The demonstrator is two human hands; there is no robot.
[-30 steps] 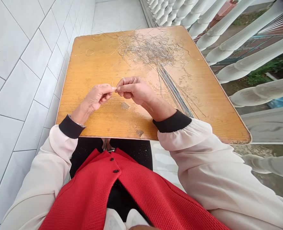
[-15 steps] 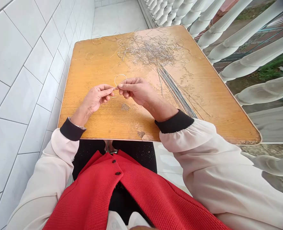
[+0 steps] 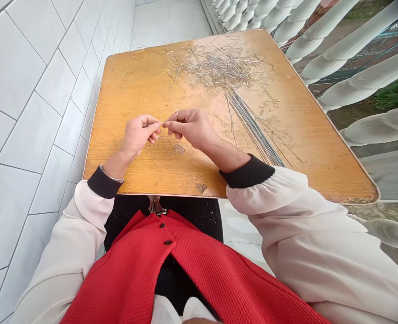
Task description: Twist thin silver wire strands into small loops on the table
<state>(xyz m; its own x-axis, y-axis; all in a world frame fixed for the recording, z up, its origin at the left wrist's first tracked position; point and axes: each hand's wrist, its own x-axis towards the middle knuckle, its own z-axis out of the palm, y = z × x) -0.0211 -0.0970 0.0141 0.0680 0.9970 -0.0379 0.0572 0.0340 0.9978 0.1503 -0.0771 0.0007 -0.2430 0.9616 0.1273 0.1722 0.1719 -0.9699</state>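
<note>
My left hand (image 3: 138, 134) and my right hand (image 3: 189, 127) meet fingertip to fingertip above the middle of a worn wooden table (image 3: 134, 94). Both pinch the ends of a thin wire bent into a small loop (image 3: 168, 112) that arcs up just behind the fingers. A tangled heap of similar thin wires (image 3: 219, 65) lies at the far side of the table. A bundle of straight wires (image 3: 252, 130) runs from that heap toward my right forearm.
A white tiled wall (image 3: 33, 90) stands along the table's left side. White balusters (image 3: 337, 49) of a railing run along the right. A few small wire rings (image 3: 127, 75) lie at the table's far left. Chipped patches (image 3: 178, 149) mark the tabletop near my hands.
My hands have stayed pinched together on the wire loop and the loop has turned slightly between the fingers. The view has shifted a little, so the table appears further right.
</note>
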